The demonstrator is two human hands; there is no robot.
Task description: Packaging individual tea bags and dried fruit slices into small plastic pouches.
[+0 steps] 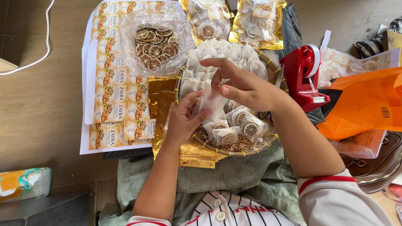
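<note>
2 hands meet over a round woven tray (274,136) of white sachets (226,52): the left hand (184,119) and right hand (238,86) both pinch 1 small clear pouch (211,104), its contents hard to make out. Dried citrus slices (155,48) sit bagged beside gold pouches (161,94); a red tape dispenser (303,75) is partly hidden.

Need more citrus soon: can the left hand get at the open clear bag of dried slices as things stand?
Probably yes, once free. The bag of dried slices lies open just beyond the left hand, nothing between, but that hand now holds a small clear pouch.
</note>
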